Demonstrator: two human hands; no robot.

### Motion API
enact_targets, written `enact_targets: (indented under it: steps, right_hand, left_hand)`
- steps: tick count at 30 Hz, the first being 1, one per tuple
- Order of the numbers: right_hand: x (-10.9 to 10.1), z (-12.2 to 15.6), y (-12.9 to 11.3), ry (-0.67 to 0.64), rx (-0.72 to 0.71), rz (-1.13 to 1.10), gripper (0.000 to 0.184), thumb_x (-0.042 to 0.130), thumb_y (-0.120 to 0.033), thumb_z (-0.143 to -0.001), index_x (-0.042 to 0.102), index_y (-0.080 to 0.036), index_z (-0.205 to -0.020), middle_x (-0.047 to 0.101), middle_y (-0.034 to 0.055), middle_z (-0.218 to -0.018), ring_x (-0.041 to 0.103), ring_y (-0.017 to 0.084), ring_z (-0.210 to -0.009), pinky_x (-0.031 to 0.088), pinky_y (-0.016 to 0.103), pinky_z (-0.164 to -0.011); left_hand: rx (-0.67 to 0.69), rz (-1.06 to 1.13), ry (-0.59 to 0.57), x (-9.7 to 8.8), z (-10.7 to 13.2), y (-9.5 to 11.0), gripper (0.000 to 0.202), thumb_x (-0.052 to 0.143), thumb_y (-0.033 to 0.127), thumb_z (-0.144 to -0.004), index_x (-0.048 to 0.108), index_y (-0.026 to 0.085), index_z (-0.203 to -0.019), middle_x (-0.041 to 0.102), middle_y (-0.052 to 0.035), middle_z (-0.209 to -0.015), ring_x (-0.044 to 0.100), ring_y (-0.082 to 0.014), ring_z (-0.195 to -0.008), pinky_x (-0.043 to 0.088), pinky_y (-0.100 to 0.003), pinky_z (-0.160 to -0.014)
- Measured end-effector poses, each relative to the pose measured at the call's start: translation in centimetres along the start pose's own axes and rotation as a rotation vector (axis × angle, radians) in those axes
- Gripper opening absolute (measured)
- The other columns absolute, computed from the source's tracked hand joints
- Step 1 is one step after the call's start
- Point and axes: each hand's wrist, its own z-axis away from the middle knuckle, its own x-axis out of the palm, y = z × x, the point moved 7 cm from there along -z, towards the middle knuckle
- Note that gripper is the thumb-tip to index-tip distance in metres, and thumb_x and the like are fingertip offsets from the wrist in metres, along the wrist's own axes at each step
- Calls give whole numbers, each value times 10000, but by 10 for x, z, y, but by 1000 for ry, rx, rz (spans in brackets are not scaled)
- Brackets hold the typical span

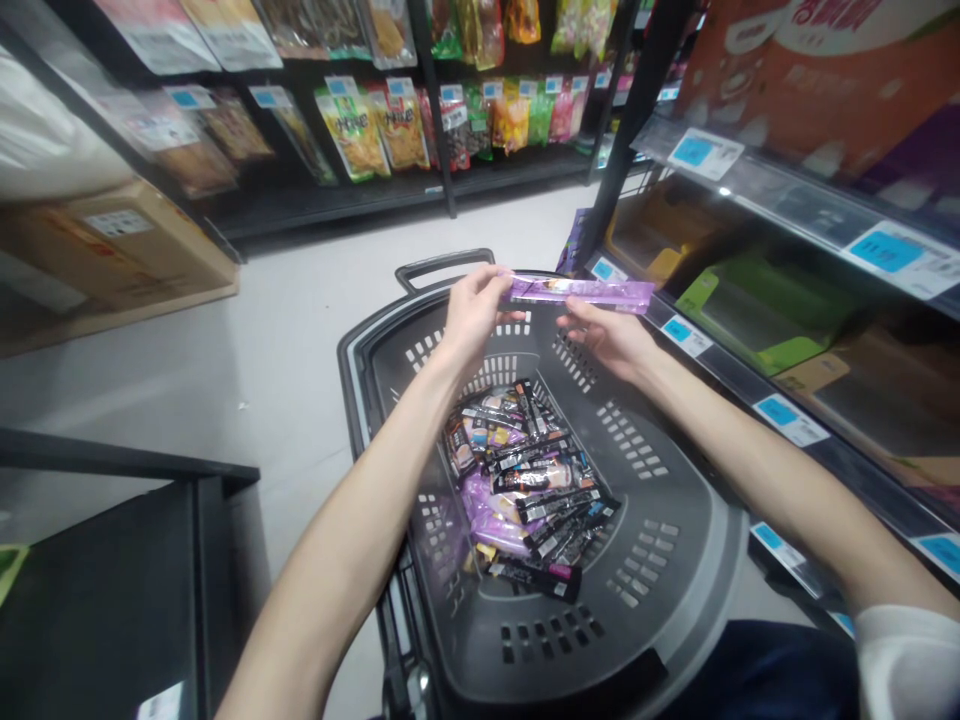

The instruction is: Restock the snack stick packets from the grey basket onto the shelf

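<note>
My left hand (474, 312) pinches the near end of a long purple snack packet (577, 291), held level above the far rim of a dark grey shopping basket (675, 560). My right hand (606, 335) is under the packet's middle, fingers curled up against it. A heap of black and purple snack packets (525, 480) lies in the bottom of the basket, below both hands.
A shelf unit (787, 300) with blue price tags and boxed goods runs along the right. Across the aisle stand shelves of hanging snack bags (390, 120). A cardboard box (112, 250) sits at the left, and a black shelf corner (150, 520) is at the lower left.
</note>
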Motion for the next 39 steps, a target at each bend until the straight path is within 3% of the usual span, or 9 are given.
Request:
enact_targets:
  steps: [8, 18, 23, 28, 33, 39]
  right_hand:
    - [1, -2, 1, -6, 15, -49, 417, 1020, -410, -558, 786, -233, -855, 765, -2, -921, 704, 131, -827, 585, 217, -659]
    - [2, -2, -2, -19, -38, -93, 377, 993, -353, -638, 718, -228, -863, 766, 9, -1003, 733, 182, -1067, 640, 264, -907]
    - [4, -3, -3, -45, -54, -120, 392, 949, -333, -686, 665, -255, -945, 765, -2, -1100, 719, 174, -1094, 595, 337, -1056]
    - [-5, -9, 2, 27, -61, -95, 402, 959, -234, -666, 667, -241, -943, 767, 4, -1006, 722, 147, -986, 609, 285, -1024]
    - [-10, -11, 3, 87, -54, -106, 301, 899, -159, -697, 699, -219, -914, 769, 15, -995, 722, 130, -926, 617, 239, -994]
    - [-10, -10, 3, 76, -51, -73, 242, 879, -175, -732, 719, -208, -911, 765, 28, -1017, 722, 128, -927, 613, 237, -1002]
  left_hand:
    - [-32, 28, 34, 0, 2, -4, 46, 612, 181, -911, 654, 162, -914, 646, -53, -1028, 604, -111, -878, 635, -286, -813]
    - [-62, 68, -21, 1, 0, -9, 165, 628, 302, -979, 656, 143, -949, 713, -79, -1067, 679, -110, -857, 610, -304, -906]
    - [-49, 48, -47, 2, 2, -9, 94, 716, 165, -846, 664, 126, -913, 711, -76, -1036, 690, -129, -956, 567, -339, -1031]
    - [40, -63, -85, 3, 2, -8, 351, 763, 49, -617, 687, 129, -951, 733, -97, -1079, 700, -209, -1022, 562, -419, -1017]
    - [26, -40, -47, -1, 1, -10, 311, 795, 102, -643, 700, 132, -937, 744, -87, -1060, 701, -204, -1034, 536, -420, -1067]
    - [-2, -46, -18, -1, 3, -9, 246, 765, 90, -700, 694, 143, -930, 750, -78, -1043, 699, -195, -1042, 526, -405, -1073]
